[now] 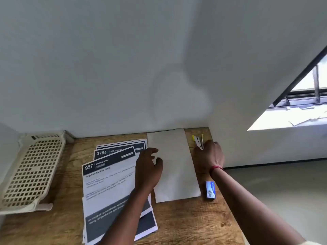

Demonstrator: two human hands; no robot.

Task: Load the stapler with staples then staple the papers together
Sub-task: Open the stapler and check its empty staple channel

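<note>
Roughly, stapler [198, 142]: yellow, white and dark, near the table's far right corner, close to the wall and the right edge; the right hand covers its near end.
Staple box [210, 189]: small, blue and white, lying on bare wood by the right edge, just beside the blank sheet's near right corner.
Blank sheet [174, 165]: white, its far edge at the wall, tilted slightly.
Printed papers [109, 181]: a fanned stack left of the blank sheet, dark headers reading 957 and 3784, the nearest sheets running to the table's near edge.
Open room: bare wood between papers and basket, and at the near right.
Table [185, 223]: wood grain, pushed into a white wall corner.
Basket [30, 170]: cream lattice tray at far left, tilted.
Room: grey floor and a window to the right.
Right hand [209, 156]: reaching forward, fingers curled at the stapler; a firm grip cannot be told; red band on the wrist.
Left hand [148, 167]: palm down over the seam between printed papers and blank sheet, fingers loosely spread, holding nothing.
</note>
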